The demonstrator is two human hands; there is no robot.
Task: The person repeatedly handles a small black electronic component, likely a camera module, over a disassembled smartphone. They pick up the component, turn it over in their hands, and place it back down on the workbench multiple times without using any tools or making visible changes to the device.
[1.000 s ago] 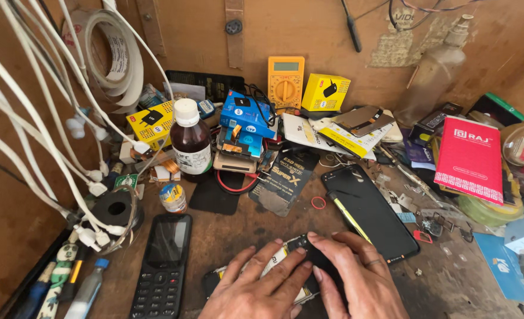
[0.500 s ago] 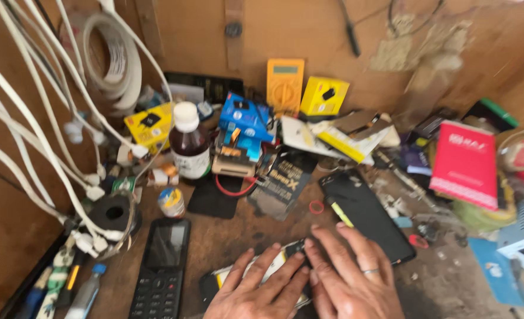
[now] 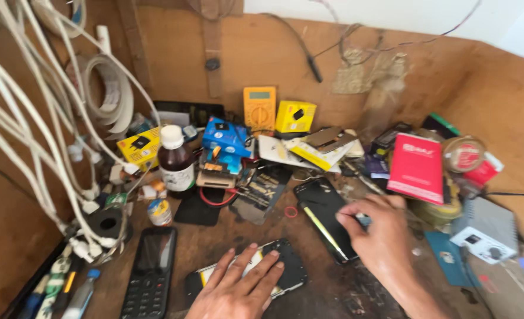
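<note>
We find the left hand [image 3: 238,289] spread flat, fingers open, pressing an opened phone [image 3: 274,273] onto the wooden surface [image 3: 345,289], evidently to keep it from sliding. The right hand [image 3: 380,233] reaches away over a black smartphone [image 3: 324,207], its fingers pinched on a small bluish item [image 3: 363,221] we cannot identify. A keypad phone [image 3: 150,274] lies just left of the pinned device, a brown bottle [image 3: 175,162] behind.

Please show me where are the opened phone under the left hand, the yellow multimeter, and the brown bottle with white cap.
Opened phone [image 3: 285,267], head view: on its dark back, right of the fingertips.
Yellow multimeter [image 3: 259,110], head view: on its dial.
Brown bottle [image 3: 175,159], head view: on the dark glass above the label.
</note>
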